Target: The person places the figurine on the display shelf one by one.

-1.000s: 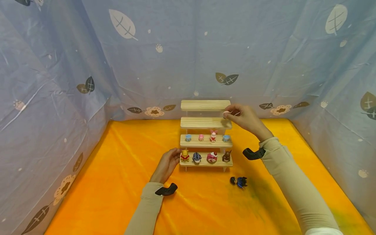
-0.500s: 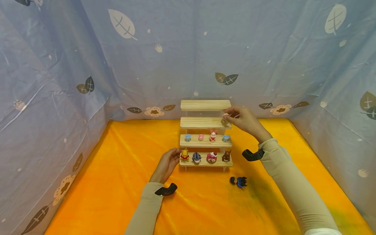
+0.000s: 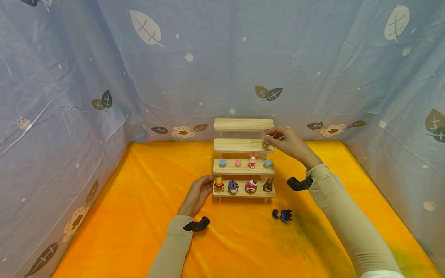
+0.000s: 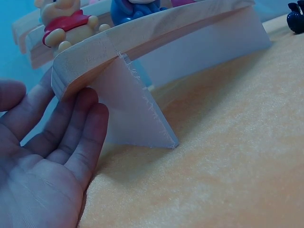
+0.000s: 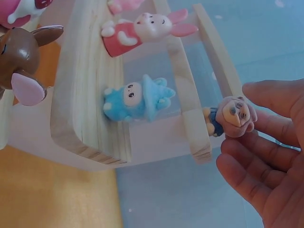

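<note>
A small figurine (image 5: 232, 116) with a fuzzy mauve hood and blue clothes stands at the right end of the second shelf from the top (image 3: 240, 144). My right hand (image 3: 290, 143) pinches it, thumb at one side of its head and fingers behind. With relaxed fingers, my left hand (image 4: 52, 166) touches the left end of the lowest shelf (image 4: 90, 61), its thumb apart from the wood. That shelf bears a yellow bear in a red shirt (image 3: 218, 184), a blue donkey (image 3: 233, 186), a pink cake-like figure (image 3: 250, 186) and a brown long-eared figure (image 3: 268, 184).
One shelf up sit light-blue figures (image 5: 135, 99), a small pink one (image 3: 238, 162) and a white-and-pink piglet (image 5: 147, 28). The top shelf (image 3: 243, 124) rises behind. A dark-haired doll in blue (image 3: 282, 215) lies on the orange cloth (image 3: 236, 239), front right of the rack.
My right hand has come down slightly with the hooded figurine, from above the second shelf onto its right end. My left hand has stayed at the lowest shelf's end.
</note>
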{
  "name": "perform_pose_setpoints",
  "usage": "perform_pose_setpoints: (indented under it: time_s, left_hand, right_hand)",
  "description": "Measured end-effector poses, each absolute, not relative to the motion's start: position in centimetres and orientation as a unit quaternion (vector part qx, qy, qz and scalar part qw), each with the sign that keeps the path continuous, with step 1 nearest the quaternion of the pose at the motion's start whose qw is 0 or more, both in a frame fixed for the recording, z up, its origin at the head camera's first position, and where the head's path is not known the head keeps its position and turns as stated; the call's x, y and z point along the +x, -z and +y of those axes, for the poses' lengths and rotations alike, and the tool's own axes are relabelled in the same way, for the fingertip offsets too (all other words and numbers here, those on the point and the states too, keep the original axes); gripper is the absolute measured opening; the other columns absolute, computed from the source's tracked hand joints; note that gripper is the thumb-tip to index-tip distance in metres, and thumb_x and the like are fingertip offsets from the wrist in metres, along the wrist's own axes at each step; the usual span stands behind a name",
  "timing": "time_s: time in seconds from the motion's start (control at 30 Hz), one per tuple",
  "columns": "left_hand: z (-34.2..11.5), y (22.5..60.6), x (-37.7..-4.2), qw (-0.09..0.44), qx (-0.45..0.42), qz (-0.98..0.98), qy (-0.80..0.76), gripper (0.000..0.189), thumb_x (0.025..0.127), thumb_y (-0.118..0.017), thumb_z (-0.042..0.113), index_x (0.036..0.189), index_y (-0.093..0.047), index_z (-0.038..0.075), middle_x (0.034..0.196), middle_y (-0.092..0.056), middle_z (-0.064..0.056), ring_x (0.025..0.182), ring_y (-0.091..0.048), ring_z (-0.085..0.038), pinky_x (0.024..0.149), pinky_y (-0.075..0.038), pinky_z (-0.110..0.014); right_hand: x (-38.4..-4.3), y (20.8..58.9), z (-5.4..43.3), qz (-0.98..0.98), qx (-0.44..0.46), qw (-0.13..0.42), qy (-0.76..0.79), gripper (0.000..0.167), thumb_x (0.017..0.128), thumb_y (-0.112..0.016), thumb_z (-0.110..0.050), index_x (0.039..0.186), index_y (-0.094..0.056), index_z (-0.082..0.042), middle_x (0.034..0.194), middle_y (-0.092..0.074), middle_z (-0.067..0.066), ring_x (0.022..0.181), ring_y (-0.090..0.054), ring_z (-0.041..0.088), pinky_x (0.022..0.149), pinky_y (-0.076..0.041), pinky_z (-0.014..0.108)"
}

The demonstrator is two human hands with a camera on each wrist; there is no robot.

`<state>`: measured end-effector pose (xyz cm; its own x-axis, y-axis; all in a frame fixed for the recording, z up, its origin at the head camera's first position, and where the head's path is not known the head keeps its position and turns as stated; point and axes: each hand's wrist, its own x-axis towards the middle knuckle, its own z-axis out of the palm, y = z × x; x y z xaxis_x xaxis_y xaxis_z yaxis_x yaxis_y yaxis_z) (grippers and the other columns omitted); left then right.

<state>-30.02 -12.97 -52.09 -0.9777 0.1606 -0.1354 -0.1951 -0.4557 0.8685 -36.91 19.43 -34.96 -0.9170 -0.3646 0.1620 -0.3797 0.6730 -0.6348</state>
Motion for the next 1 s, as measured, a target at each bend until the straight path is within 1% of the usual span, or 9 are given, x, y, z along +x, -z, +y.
perform_pose_setpoints:
  time_s: [0.17,0.33,0.5,0.63,0.73,0.83,0.9,1.0]
  left_hand:
    - [-12.9,51.9,-30.0,0.107,-0.023,0.512,-0.852,0.032,0.110,-0.037,0.021,0.101,-0.064,0.006,0.119,-0.060,-0.009,0.110,-0.057,-0.021,0.092,-0.052,-0.025]
    - [-12.9,51.8,-30.1,0.107,-0.024,0.510,-0.853,0.031,0.109,-0.038,0.020,0.101,-0.064,0.006,0.118,-0.061,-0.009,0.109,-0.057,-0.021,0.092,-0.052,-0.025]
    - [-12.9,51.7,-30.1,0.110,-0.019,0.518,-0.848,0.033,0.110,-0.036,0.021,0.107,-0.063,0.002,0.120,-0.060,-0.009,0.109,-0.057,-0.020,0.092,-0.052,-0.025]
    - [-12.9,51.7,-30.0,0.113,-0.013,0.523,-0.845,0.035,0.110,-0.035,0.022,0.112,-0.061,-0.001,0.123,-0.059,-0.010,0.110,-0.056,-0.020,0.093,-0.051,-0.026]
    - [-12.9,51.7,-30.0,0.112,-0.012,0.517,-0.849,0.034,0.110,-0.035,0.021,0.108,-0.063,0.002,0.121,-0.061,-0.008,0.109,-0.057,-0.020,0.092,-0.051,-0.026]
    - [-13.0,51.8,-29.9,0.109,-0.011,0.506,-0.856,0.032,0.110,-0.036,0.020,0.101,-0.064,0.006,0.115,-0.063,-0.005,0.105,-0.058,-0.018,0.090,-0.052,-0.025]
    - [-13.0,51.8,-29.8,0.109,-0.010,0.499,-0.860,0.032,0.110,-0.038,0.020,0.099,-0.065,0.009,0.111,-0.063,-0.003,0.103,-0.059,-0.017,0.089,-0.052,-0.024]
    - [-13.1,51.9,-29.8,0.109,-0.003,0.498,-0.860,0.032,0.110,-0.037,0.020,0.099,-0.065,0.010,0.111,-0.063,-0.002,0.103,-0.058,-0.017,0.090,-0.052,-0.025]
  right_hand:
    - [-36.8,34.7,19.6,-0.916,0.196,0.008,-0.351,0.041,0.103,-0.058,-0.037,0.131,-0.063,-0.007,0.120,-0.068,0.016,0.108,-0.062,0.034,0.092,-0.051,0.050]
    - [-36.5,34.5,20.0,-0.918,0.185,0.019,-0.351,0.041,0.105,-0.055,-0.037,0.132,-0.063,-0.007,0.122,-0.066,0.017,0.110,-0.060,0.033,0.092,-0.051,0.050]
    - [-35.9,34.2,20.7,-0.915,0.178,0.033,-0.362,0.045,0.106,-0.052,-0.039,0.134,-0.061,-0.006,0.125,-0.064,0.019,0.111,-0.058,0.034,0.092,-0.049,0.050]
    - [-34.9,34.1,21.4,-0.910,0.168,0.043,-0.375,0.045,0.106,-0.050,-0.041,0.136,-0.061,-0.009,0.124,-0.065,0.016,0.105,-0.058,0.030,0.087,-0.048,0.043]
    - [-33.8,34.3,22.2,-0.909,0.162,0.050,-0.382,0.045,0.106,-0.050,-0.042,0.136,-0.061,-0.010,0.123,-0.065,0.014,0.100,-0.058,0.024,0.083,-0.050,0.035]
    - [-32.6,34.4,22.8,-0.910,0.159,0.055,-0.379,0.045,0.106,-0.050,-0.042,0.135,-0.062,-0.010,0.122,-0.067,0.014,0.096,-0.059,0.020,0.079,-0.051,0.027]
    - [-31.7,34.4,23.1,-0.913,0.156,0.057,-0.373,0.044,0.105,-0.051,-0.043,0.133,-0.063,-0.011,0.121,-0.068,0.013,0.094,-0.060,0.019,0.077,-0.051,0.025]
    - [-30.4,34.2,23.2,-0.917,0.148,0.050,-0.367,0.043,0.105,-0.051,-0.045,0.131,-0.065,-0.013,0.120,-0.069,0.011,0.092,-0.060,0.021,0.074,-0.050,0.027]
